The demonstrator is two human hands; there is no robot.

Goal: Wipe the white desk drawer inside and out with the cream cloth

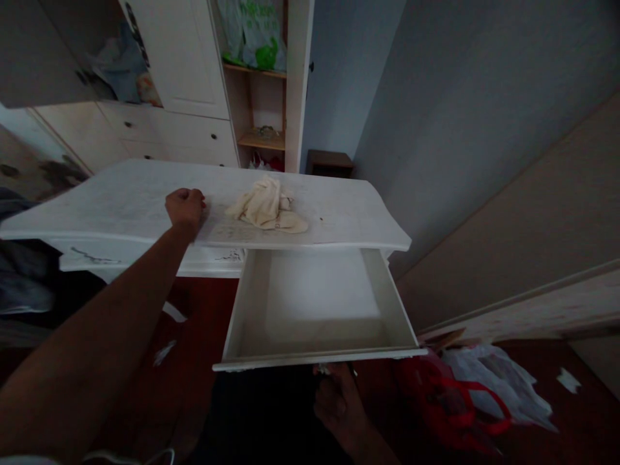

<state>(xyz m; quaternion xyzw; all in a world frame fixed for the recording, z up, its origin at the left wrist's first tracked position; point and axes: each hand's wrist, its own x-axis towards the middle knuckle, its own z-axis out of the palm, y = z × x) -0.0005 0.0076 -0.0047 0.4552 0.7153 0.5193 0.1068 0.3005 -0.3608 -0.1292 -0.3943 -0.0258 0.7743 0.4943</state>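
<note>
A white desk (126,194) stretches in front of me, and its drawer (314,290) is pulled out with a bare bottom showing. My left hand (185,208) rests on the desktop in a loose fist, left of a crumpled cream cloth (266,206) and apart from it. Just below the drawer's front edge, my right hand (339,399) is closed at the drawer handle (323,369). Only a small pale bit of that handle shows at the fingertips; the front panel hides the rest.
Behind the desk stands a white cabinet (188,58) with open shelves holding plastic bags (256,35). A red bag (436,407) and a white plastic bag (498,381) lie on the floor at right. A grey wall (460,116) rises close to the desk's right end.
</note>
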